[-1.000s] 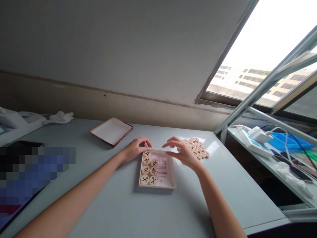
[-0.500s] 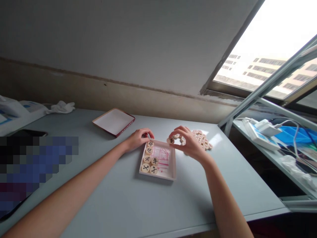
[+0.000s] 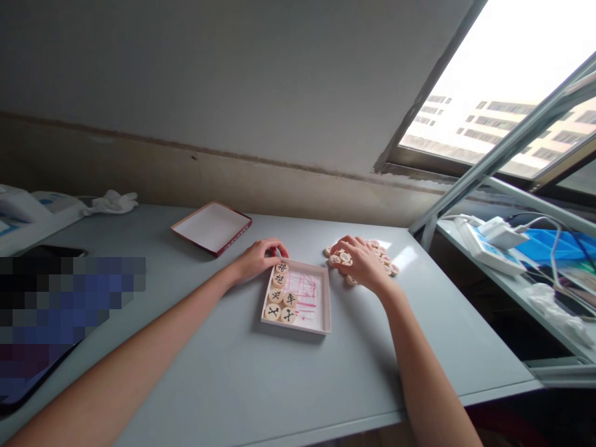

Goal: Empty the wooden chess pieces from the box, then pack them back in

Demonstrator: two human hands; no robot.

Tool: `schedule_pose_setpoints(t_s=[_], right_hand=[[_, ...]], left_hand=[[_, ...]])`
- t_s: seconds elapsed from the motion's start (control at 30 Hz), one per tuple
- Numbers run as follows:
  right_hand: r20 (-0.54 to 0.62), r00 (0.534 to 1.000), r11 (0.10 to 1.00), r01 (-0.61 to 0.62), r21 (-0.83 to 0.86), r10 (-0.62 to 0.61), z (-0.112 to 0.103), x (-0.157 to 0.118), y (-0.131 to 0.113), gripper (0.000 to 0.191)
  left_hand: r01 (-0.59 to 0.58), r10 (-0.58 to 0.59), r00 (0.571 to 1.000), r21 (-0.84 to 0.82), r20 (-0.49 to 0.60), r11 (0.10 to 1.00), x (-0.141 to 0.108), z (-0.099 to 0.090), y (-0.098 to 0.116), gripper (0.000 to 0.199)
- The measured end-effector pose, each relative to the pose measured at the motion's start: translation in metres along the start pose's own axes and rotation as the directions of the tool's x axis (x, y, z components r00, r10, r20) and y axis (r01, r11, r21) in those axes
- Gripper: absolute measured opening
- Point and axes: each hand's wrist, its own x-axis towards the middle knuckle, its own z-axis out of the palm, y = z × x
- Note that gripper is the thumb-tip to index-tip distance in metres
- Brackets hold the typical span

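An open white box (image 3: 327, 302) with pink lines on its floor lies on the grey table. Several round pieces with black characters (image 3: 276, 296) fill its left side. My left hand (image 3: 261, 257) rests at the box's upper left corner, its curled fingers on the rim. Right of the box, my right hand (image 3: 356, 259) is over a group of round wooden pieces (image 3: 382, 257). Its fingers are bent down at the pieces near the group's left side; whether they grip one is unclear.
A shallow lid (image 3: 213, 228) with a red edge lies behind on the left. A blurred screen (image 3: 69, 323) is at the left edge. Metal shelving (image 3: 488, 158) with a power strip (image 3: 488, 248) and cables stands at the right, below a window.
My right hand has moved right, from the box's upper right corner to the group of pieces. The piece it held by the box is no longer there. My left hand stays at the rim.
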Motion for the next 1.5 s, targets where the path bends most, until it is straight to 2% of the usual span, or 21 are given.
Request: schedule_pose_setpoints(t_s=[0.13,0.23,0.37,0.5,0.57,0.63,0.77,0.93,1.03,1.13,1.2,1.37,1.5], right_hand=[[0.002,1.0,0.999,-0.024,-0.025,0.024,-0.002,0.001,-0.001,0.004],[0.019,1.0,0.995,-0.018,0.101,0.016,-0.007,0.002,-0.008,0.006],[0.113,0.985,0.936,0.084,0.342,-0.129,-0.014,0.003,-0.038,0.006],[0.22,0.918,0.905,0.243,0.348,-0.331,-0.005,0.001,-0.074,0.023],[0.22,0.907,0.901,0.275,0.336,-0.359,0.002,0.0,-0.083,0.026],[0.205,0.916,0.905,0.265,0.334,-0.344,0.006,0.0,-0.086,0.024],[0.184,0.946,0.922,0.196,0.334,-0.268,-0.008,0.001,-0.075,0.02],[0.119,0.986,0.958,0.076,0.277,-0.112,-0.028,-0.003,-0.038,0.018],[0.153,0.988,0.97,-0.004,0.241,-0.034,-0.027,-0.007,-0.017,0.016],[0.188,0.982,0.975,-0.063,0.211,0.022,-0.02,-0.009,-0.006,0.019],[0.202,0.979,0.981,-0.07,0.182,0.033,-0.017,-0.009,-0.004,0.02],[0.217,0.976,0.985,-0.003,0.17,-0.034,-0.012,-0.005,-0.003,0.014],[0.197,0.98,0.987,-0.026,0.156,-0.005,-0.013,-0.006,0.0,0.013]], left_hand=[[0.001,-0.001,1.0,-0.002,0.001,1.0,0.0,0.0,-0.001,0.014],[0.002,-0.002,1.0,-0.008,0.002,1.0,0.0,0.001,-0.002,0.015],[0.009,-0.009,1.0,-0.011,-0.001,1.0,0.001,0.001,-0.002,0.015],[-0.012,0.012,1.0,-0.005,-0.009,1.0,0.002,0.0,-0.001,0.015],[-0.017,0.017,1.0,-0.002,-0.011,1.0,0.002,0.0,-0.001,0.015],[-0.014,0.014,1.0,-0.001,-0.005,1.0,0.002,0.0,-0.001,0.015],[-0.007,0.007,1.0,0.0,0.001,1.0,0.0,0.0,-0.001,0.014],[-0.003,0.003,1.0,-0.009,0.011,1.0,0.0,0.001,-0.001,0.013],[0.002,-0.002,1.0,-0.005,0.007,1.0,0.0,0.001,-0.001,0.013],[0.007,-0.007,1.0,-0.003,0.012,1.0,0.0,0.0,0.0,0.013],[0.009,-0.009,1.0,0.001,0.012,1.0,-0.001,0.0,0.002,0.013],[0.029,-0.029,1.0,-0.004,0.008,1.0,-0.001,0.0,0.004,0.013],[0.025,-0.025,1.0,0.002,0.003,1.0,0.0,0.001,0.002,0.013]])
